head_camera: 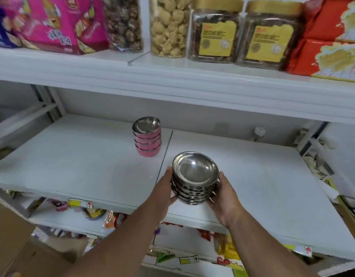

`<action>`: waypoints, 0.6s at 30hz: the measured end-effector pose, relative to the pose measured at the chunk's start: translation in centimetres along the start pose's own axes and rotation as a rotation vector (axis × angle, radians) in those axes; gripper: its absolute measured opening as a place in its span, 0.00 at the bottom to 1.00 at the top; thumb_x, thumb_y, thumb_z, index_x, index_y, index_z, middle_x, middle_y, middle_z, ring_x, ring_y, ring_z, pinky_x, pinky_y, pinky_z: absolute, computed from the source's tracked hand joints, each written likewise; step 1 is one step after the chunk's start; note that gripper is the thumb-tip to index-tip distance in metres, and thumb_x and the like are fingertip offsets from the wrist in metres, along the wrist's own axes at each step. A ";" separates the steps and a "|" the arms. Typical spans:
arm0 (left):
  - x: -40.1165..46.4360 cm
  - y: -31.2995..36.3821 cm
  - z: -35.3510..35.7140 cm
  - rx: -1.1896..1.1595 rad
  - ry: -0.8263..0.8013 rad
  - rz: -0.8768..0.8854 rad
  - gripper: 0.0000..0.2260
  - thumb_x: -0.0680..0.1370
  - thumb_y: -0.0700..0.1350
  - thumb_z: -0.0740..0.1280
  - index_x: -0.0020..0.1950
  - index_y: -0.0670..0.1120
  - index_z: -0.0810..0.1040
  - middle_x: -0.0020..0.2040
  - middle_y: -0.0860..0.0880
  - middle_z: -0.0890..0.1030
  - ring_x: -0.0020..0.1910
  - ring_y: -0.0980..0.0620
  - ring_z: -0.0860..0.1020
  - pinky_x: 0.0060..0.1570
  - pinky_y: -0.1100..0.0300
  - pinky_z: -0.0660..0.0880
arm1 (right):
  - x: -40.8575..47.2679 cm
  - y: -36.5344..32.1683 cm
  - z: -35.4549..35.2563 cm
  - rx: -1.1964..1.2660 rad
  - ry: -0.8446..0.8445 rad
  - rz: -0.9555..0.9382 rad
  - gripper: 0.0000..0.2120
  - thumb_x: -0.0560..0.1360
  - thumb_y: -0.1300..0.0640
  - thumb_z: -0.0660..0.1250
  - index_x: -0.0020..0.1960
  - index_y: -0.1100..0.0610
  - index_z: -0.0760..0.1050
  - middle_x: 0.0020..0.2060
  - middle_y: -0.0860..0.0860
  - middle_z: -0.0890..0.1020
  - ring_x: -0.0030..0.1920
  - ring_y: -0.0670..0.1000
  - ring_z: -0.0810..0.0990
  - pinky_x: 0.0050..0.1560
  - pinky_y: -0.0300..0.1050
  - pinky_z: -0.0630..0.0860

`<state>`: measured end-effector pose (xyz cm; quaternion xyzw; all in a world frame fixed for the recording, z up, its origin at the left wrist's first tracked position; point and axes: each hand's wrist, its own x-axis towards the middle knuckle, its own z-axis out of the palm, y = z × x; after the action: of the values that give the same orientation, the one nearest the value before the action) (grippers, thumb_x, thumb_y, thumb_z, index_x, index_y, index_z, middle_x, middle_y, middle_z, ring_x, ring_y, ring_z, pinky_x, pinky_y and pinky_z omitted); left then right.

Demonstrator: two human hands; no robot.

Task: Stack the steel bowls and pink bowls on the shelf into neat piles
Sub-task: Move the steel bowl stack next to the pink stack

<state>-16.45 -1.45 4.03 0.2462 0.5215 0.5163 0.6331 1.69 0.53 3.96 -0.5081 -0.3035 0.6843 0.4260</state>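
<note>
A pile of several steel bowls (pixel 195 176) sits near the front of the white shelf (pixel 92 156), nested and leaning slightly toward me. My left hand (pixel 165 189) presses against its left side and my right hand (pixel 222 193) cups its right side, so both hands grip the pile. Further back and to the left stands a pile of several pink bowls (pixel 148 141) with steel insides, upright and untouched.
The shelf above (pixel 172 80) overhangs, loaded with snack jars (pixel 168 27), pink bags (pixel 58 23) and red boxes (pixel 328 37). A small white knob (pixel 259 131) stands at the back right. Packaged goods fill the lower shelf (pixel 104 214).
</note>
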 end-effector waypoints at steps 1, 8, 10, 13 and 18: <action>0.2 0.2 -0.6 -0.002 -0.003 0.001 0.25 0.81 0.63 0.58 0.75 0.54 0.70 0.75 0.52 0.70 0.73 0.51 0.68 0.68 0.48 0.70 | 0.4 0.1 0.5 -0.002 -0.008 -0.004 0.26 0.83 0.38 0.54 0.66 0.54 0.79 0.66 0.52 0.80 0.68 0.51 0.76 0.75 0.56 0.68; 2.2 1.2 -2.6 -0.014 0.009 0.005 0.25 0.81 0.64 0.57 0.74 0.54 0.71 0.74 0.54 0.72 0.73 0.52 0.68 0.72 0.46 0.67 | 3.6 0.3 2.6 -0.032 -0.057 0.017 0.26 0.82 0.37 0.54 0.67 0.52 0.79 0.67 0.52 0.80 0.69 0.51 0.76 0.75 0.56 0.67; 2.9 1.3 -2.9 -0.004 0.017 -0.001 0.26 0.81 0.64 0.56 0.75 0.53 0.70 0.74 0.53 0.72 0.73 0.52 0.68 0.72 0.45 0.67 | 4.5 0.3 2.9 -0.042 -0.066 0.021 0.25 0.82 0.38 0.54 0.66 0.52 0.80 0.66 0.51 0.81 0.68 0.51 0.76 0.75 0.56 0.67; 4.2 1.6 -3.4 -0.008 0.031 -0.019 0.26 0.81 0.64 0.56 0.75 0.53 0.71 0.73 0.52 0.72 0.73 0.52 0.69 0.71 0.47 0.68 | 5.9 0.3 3.4 -0.047 -0.071 0.026 0.25 0.83 0.39 0.53 0.66 0.51 0.80 0.67 0.51 0.80 0.68 0.50 0.76 0.75 0.55 0.67; 6.3 1.2 -4.5 -0.007 0.031 -0.036 0.26 0.81 0.63 0.57 0.74 0.52 0.71 0.73 0.51 0.73 0.73 0.51 0.69 0.71 0.46 0.69 | 7.2 0.7 3.9 -0.053 -0.056 0.036 0.26 0.83 0.39 0.52 0.71 0.52 0.76 0.69 0.51 0.78 0.71 0.50 0.73 0.77 0.54 0.65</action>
<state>-21.51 3.69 1.01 0.2267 0.5338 0.5104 0.6349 -3.07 6.72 1.35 -0.5052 -0.3240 0.6976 0.3913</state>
